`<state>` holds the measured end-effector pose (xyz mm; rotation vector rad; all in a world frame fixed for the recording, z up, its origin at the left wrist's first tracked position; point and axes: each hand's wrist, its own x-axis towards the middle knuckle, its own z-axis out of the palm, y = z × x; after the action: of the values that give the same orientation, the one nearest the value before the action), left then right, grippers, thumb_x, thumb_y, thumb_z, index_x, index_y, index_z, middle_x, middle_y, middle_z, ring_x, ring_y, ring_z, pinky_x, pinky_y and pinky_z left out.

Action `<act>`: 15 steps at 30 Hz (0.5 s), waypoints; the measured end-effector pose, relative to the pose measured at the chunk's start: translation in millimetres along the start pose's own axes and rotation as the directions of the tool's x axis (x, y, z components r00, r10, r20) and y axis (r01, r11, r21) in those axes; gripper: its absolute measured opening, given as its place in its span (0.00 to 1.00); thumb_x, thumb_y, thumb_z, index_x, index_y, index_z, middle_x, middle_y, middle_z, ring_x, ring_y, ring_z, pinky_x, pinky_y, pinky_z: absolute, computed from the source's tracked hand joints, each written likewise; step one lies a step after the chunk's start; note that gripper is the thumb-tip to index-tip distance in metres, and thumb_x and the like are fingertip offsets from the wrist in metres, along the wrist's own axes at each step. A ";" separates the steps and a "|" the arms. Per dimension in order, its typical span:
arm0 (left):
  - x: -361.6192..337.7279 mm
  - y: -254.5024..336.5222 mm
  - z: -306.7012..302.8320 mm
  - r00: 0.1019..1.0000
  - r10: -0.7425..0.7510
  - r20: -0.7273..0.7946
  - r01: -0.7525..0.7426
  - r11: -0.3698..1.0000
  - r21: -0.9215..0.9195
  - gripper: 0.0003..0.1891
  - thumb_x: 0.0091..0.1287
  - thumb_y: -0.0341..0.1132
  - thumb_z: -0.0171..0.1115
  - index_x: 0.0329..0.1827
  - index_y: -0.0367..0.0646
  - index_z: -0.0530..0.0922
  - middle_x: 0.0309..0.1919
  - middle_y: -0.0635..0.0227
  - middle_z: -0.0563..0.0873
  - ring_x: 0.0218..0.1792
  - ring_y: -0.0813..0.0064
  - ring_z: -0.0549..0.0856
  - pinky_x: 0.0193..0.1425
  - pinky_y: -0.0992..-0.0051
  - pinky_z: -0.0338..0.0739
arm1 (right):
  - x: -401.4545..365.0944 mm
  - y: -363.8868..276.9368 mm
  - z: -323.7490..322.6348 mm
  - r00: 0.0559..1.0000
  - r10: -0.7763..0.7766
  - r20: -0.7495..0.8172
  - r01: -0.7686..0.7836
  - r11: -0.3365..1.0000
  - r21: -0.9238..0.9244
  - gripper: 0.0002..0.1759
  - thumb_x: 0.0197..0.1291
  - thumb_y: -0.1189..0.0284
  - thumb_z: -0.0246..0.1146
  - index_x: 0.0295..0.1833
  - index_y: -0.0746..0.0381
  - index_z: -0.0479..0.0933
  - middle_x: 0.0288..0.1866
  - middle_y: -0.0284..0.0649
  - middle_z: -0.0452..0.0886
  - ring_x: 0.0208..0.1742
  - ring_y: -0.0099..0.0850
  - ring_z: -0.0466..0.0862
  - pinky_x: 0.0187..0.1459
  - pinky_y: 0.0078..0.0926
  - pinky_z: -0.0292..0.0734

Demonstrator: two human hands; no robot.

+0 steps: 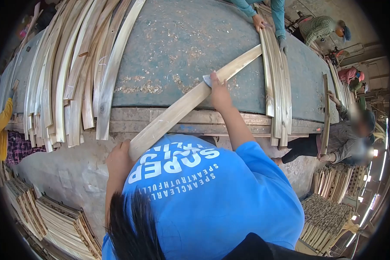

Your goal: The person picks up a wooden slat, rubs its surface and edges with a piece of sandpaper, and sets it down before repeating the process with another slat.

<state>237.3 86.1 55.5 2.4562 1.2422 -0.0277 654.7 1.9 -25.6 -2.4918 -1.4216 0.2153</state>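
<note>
Head view looks down over a wide grey-green bench [195, 39] dusted with wood shavings [138, 86]. A big fan of curved strips [65, 73] overhangs its near edge on the left. A tighter bundle [276, 86] lies on the right, where a co-worker's hand [259, 21] rests on its far end.

Across the middle, one long pale slat [177, 110] runs on a slant. Its far end sits up on the bench near the bundle and its near end comes off the edge towards the person's chest.

The left hand [118, 161] is closed round that near end, fingers wrapped under it. The right hand [219, 93] sits partway up the slat, fingers curled and pressing down on a small grey blade [207, 80]. The hand covers most of the blade, so it is probably a flat scraper, though I cannot be sure.

The work looks like scraping the slat's face. To do it well, the left hand should brace the near end hard so the slat cannot twist. The blade should stay square across the width at a steady angle, with the strokes long and even.

The blue shirt [212, 195] carries white print, upside down from here: "SUPER", then "SPEAKTRUTHFULLY" and "SPEAKCLEARL…", the rest cut off.
</note>
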 end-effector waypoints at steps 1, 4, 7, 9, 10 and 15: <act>-0.7 -2.6 4.0 1.000 -0.002 -0.007 0.002 1.000 -0.002 0.36 0.49 0.57 0.80 0.56 0.41 0.82 0.44 0.54 0.87 0.47 0.49 0.87 0.50 0.54 0.82 | -2.8 -23.0 -5.8 0.996 0.029 0.082 -0.019 0.992 -0.122 0.41 0.66 0.81 0.53 0.83 0.74 0.47 0.76 0.63 0.69 0.76 0.50 0.73 0.81 0.55 0.56; -1.5 1.6 -0.5 1.000 -0.005 -0.021 0.005 1.000 -0.012 0.36 0.50 0.56 0.80 0.57 0.42 0.82 0.44 0.54 0.87 0.48 0.49 0.87 0.51 0.54 0.82 | -41.6 -55.6 30.7 0.903 -0.429 -0.008 0.423 0.895 -0.144 0.41 0.66 0.82 0.53 0.83 0.75 0.47 0.76 0.62 0.69 0.76 0.51 0.74 0.81 0.55 0.55; -7.3 8.4 -4.8 0.999 -0.013 -0.036 0.013 1.000 -0.013 0.36 0.49 0.55 0.81 0.57 0.42 0.82 0.45 0.55 0.87 0.48 0.49 0.87 0.51 0.54 0.81 | -32.3 -31.1 33.3 0.957 -0.290 0.021 0.290 0.957 0.002 0.37 0.70 0.81 0.47 0.83 0.72 0.47 0.78 0.60 0.68 0.74 0.55 0.74 0.80 0.56 0.56; -13.4 9.4 -2.0 0.999 -0.006 -0.039 0.005 1.000 -0.012 0.35 0.49 0.54 0.81 0.57 0.42 0.82 0.45 0.55 0.87 0.48 0.50 0.87 0.52 0.54 0.81 | 0.6 13.2 17.7 0.994 0.046 0.099 -0.074 0.952 0.296 0.35 0.74 0.79 0.43 0.84 0.69 0.46 0.80 0.59 0.64 0.73 0.58 0.74 0.81 0.55 0.55; -16.0 10.4 1.9 0.999 -0.014 -0.050 0.013 1.000 -0.014 0.35 0.48 0.52 0.81 0.57 0.42 0.82 0.45 0.56 0.87 0.49 0.50 0.87 0.52 0.55 0.82 | -4.5 13.0 20.6 0.994 0.047 0.100 -0.075 0.953 0.293 0.35 0.74 0.79 0.43 0.84 0.69 0.46 0.80 0.59 0.64 0.73 0.58 0.74 0.81 0.55 0.55; -25.8 14.7 9.1 0.997 -0.010 -0.080 0.008 1.000 -0.024 0.34 0.45 0.45 0.81 0.58 0.42 0.82 0.47 0.56 0.87 0.49 0.50 0.87 0.52 0.56 0.82 | -56.4 -51.6 -3.6 0.908 -0.361 0.212 0.319 0.924 0.210 0.34 0.75 0.78 0.43 0.84 0.69 0.47 0.81 0.59 0.63 0.79 0.55 0.67 0.81 0.50 0.56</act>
<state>234.4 55.2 56.8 2.4532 1.2801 0.0835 584.6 -22.1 -6.9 -2.0904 -1.8252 0.5673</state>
